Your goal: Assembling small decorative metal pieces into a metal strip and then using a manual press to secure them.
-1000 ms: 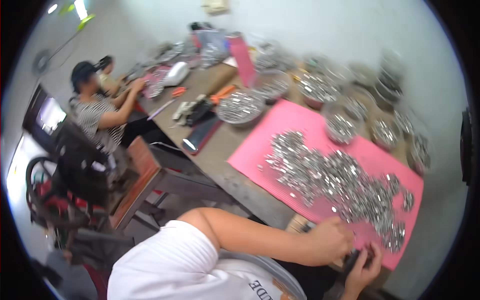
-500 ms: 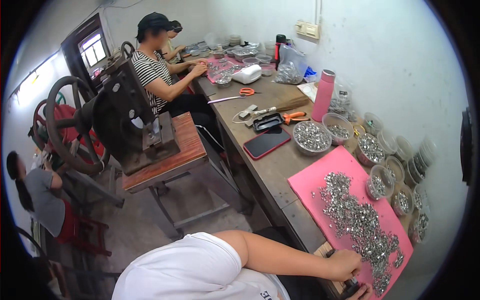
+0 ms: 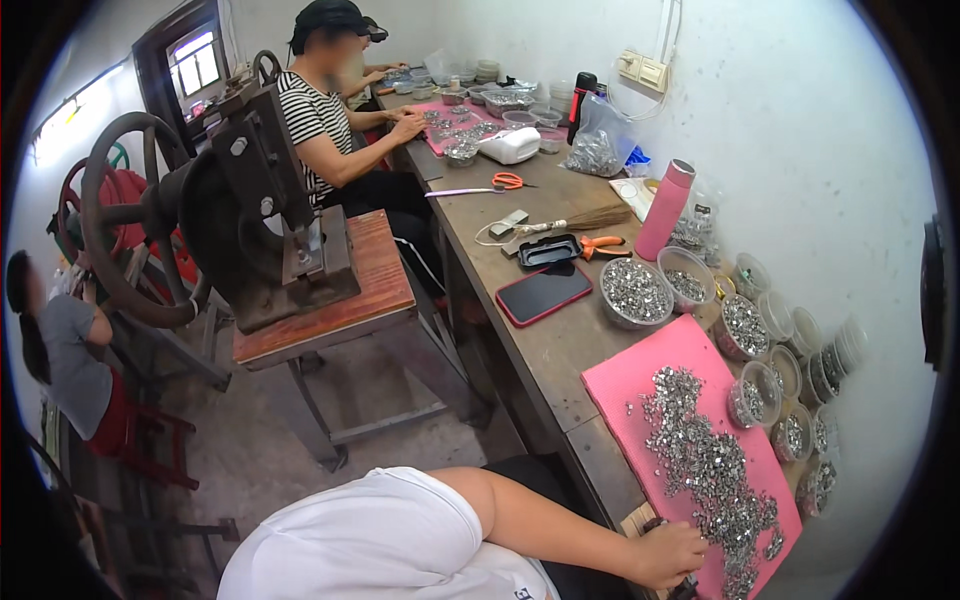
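Near the lower edge my left hand (image 3: 668,555) is closed over a dark tool (image 3: 652,524), whose end sticks out beside the knuckles; its kind is mostly hidden. Under it lies a small pale wooden block (image 3: 638,517) at the table's edge. Right beside the fingers, a spread of small shiny metal pieces (image 3: 705,460) covers much of a pink mat (image 3: 625,375). A clear round tub (image 3: 755,400) with more such pieces stands on the mat. My right hand is out of the picture.
Along the wall stand several clear tubs (image 3: 745,325) of metal bits. Beyond the mat are a phone (image 3: 545,294), orange-handled pliers (image 3: 603,246), a pink bottle (image 3: 665,212) and a brush (image 3: 590,216). A heavy hand-wheel press (image 3: 235,200) stands left; a co-worker (image 3: 320,110) sits farther along the table.
The view has shifted, so the mat and table sit lower in the picture. My right hand, partly visible at the lower edge before, has gone from view. My left hand stays on the dark tool.
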